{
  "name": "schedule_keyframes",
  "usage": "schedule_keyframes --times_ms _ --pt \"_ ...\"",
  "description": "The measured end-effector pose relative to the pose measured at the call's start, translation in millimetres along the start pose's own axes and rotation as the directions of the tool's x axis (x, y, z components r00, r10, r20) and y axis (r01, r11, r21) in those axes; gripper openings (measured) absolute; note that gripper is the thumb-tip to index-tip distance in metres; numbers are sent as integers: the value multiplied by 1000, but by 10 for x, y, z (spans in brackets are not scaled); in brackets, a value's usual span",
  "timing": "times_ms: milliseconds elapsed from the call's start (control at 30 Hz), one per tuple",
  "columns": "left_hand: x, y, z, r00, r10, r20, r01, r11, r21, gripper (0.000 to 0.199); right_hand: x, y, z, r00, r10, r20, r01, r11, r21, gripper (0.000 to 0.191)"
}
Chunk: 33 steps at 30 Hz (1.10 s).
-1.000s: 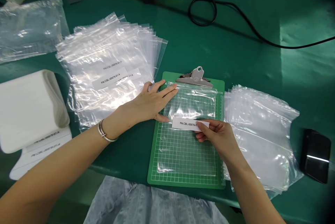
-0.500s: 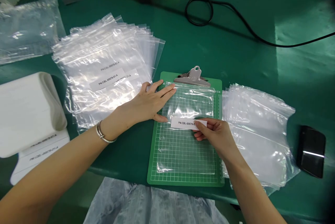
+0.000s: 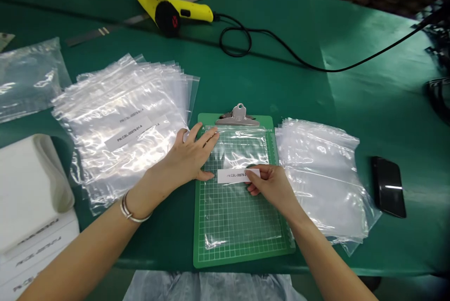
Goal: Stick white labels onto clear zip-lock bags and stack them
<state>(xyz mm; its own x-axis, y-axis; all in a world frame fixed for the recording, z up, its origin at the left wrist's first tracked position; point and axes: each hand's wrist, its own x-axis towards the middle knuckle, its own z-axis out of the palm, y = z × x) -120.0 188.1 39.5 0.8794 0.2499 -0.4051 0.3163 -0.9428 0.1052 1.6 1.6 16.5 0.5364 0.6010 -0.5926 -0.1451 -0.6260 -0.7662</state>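
Note:
A green cutting-mat clipboard [image 3: 242, 259] with a grid lies in front of me, its metal clip [image 3: 239, 116] at the top. A clear zip bag [image 3: 239, 216] sits on it, under the clip. My right hand [image 3: 272, 187] pinches the right end of a white label [image 3: 234, 176] printed "PN:CBL-00578", which lies across the bag's middle. My left hand [image 3: 188, 153] rests flat with fingers spread, pressing the bag's upper left edge. Its fingertips overlap the clipboard, and its palm is next to a stack of labelled clear bags [image 3: 119, 123]. Another stack of clear bags [image 3: 319, 179] lies right of the clipboard.
A yellow handheld electric tool [image 3: 165, 8] lies at the back, its black cord [image 3: 235, 41] looping right. A black phone [image 3: 388, 187] lies at the right. Further left are a bundle of clear bags [image 3: 24, 78], a folded white sheet [image 3: 28, 193] and a metal ruler [image 3: 105, 30].
The whole scene has shifted lower and left in view as my head moved. Both hands keep their places on the clipboard, and the right still pinches the label.

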Motion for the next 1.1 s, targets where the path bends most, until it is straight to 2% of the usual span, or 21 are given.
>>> schedule_keyframes --times_ms 67,133,200,267,300,400,533,633,800,933,1100 --pt "-64 77 -17 998 -22 -58 23 999 28 86 -7 -19 9 1000 -10 -1 10 1000 -9 23" --pt "-160 182 46 987 5 -160 2 999 47 72 -12 -40 17 1000 -20 -5 20 1000 -20 22" --pt "-263 297 201 957 134 -257 -120 990 69 65 -16 -57 24 999 -34 -9 34 999 -34 21" --pt "-344 397 403 899 302 -316 -279 953 116 67 -18 -66 31 999 -50 -9 49 998 -50 21" --pt "-371 434 498 874 341 -345 -306 940 153 67 -20 -67 33 998 -55 -9 55 997 -57 21" --pt "-403 483 677 847 352 -399 -289 934 210 67 -28 -73 19 999 -50 0 49 997 -64 22" --pt "-390 468 701 833 350 -429 -269 933 239 66 -42 -158 -89 993 36 109 -32 999 -35 24" --pt "-380 456 705 808 363 -464 -262 927 269 67 -51 -307 -229 953 165 255 -172 985 7 25" --pt "-372 448 742 799 359 -483 -265 930 254 70 -44 -582 -390 827 389 406 -450 891 62 30" --pt "-376 444 731 809 363 -462 -271 928 255 67 -71 -727 -394 759 438 482 -537 840 82 35" --pt "-377 443 723 839 345 -420 -276 936 216 69 -193 -840 -312 741 411 531 -582 787 203 33"
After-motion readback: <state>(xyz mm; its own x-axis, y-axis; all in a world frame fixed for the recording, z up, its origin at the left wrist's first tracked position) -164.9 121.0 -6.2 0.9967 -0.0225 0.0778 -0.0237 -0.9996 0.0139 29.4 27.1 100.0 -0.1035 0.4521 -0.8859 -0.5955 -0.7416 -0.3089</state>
